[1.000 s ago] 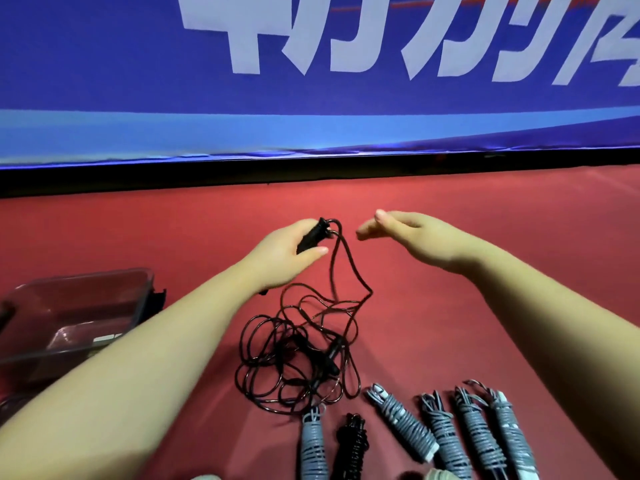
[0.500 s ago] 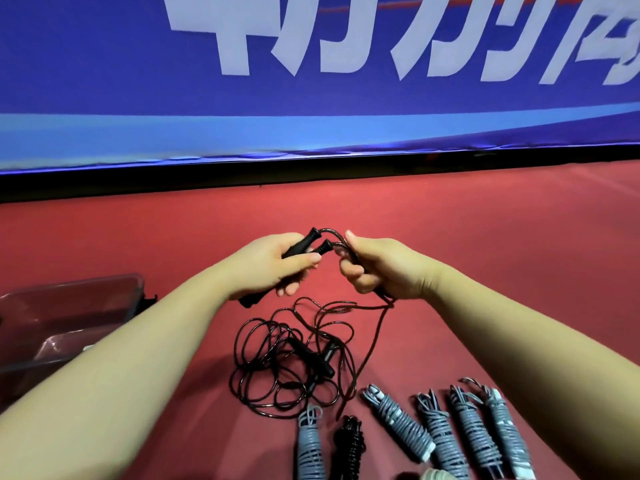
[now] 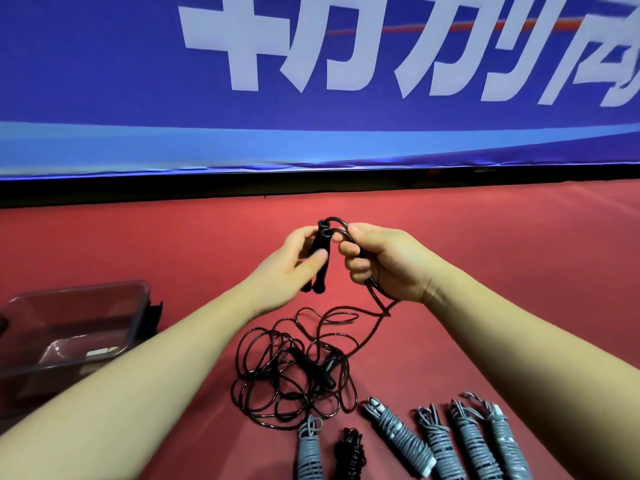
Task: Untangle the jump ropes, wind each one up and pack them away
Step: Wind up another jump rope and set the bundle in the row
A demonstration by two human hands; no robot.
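Red floor (image 3: 485, 237) runs out ahead of me to a long blue banner (image 3: 104, 81) with big white characters, standing along its far edge.

Counting what lies on it: five grey jump ropes wound into tight bundles, one grey bundle (image 3: 310, 452) near the bottom edge and a row of four grey bundles (image 3: 441, 448) to its right, fanned side by side. Between them lies one black wound rope (image 3: 351, 452). Just beyond these sits one loose heap of thin black cord (image 3: 294, 375), with two black handles (image 3: 313, 368) lying in its loops. One clear plastic box (image 3: 104, 289) stands well to the left, open at the top.

Both my forearms reach forward, bare, and my hands meet above the heap. My left hand (image 3: 291, 268) holds a pair of black rope handles (image 3: 318, 245) side by side, nearly upright, thumb across their front and fingers curled behind. From their tops a black cord (image 3: 372, 292) arches over into my right hand (image 3: 384, 265), whose fingers (image 3: 349, 249) are curled tight round it. Below that fist the cord drops out and trails down to the heap on the floor. The two hands are just beside each other, knuckles almost touching.
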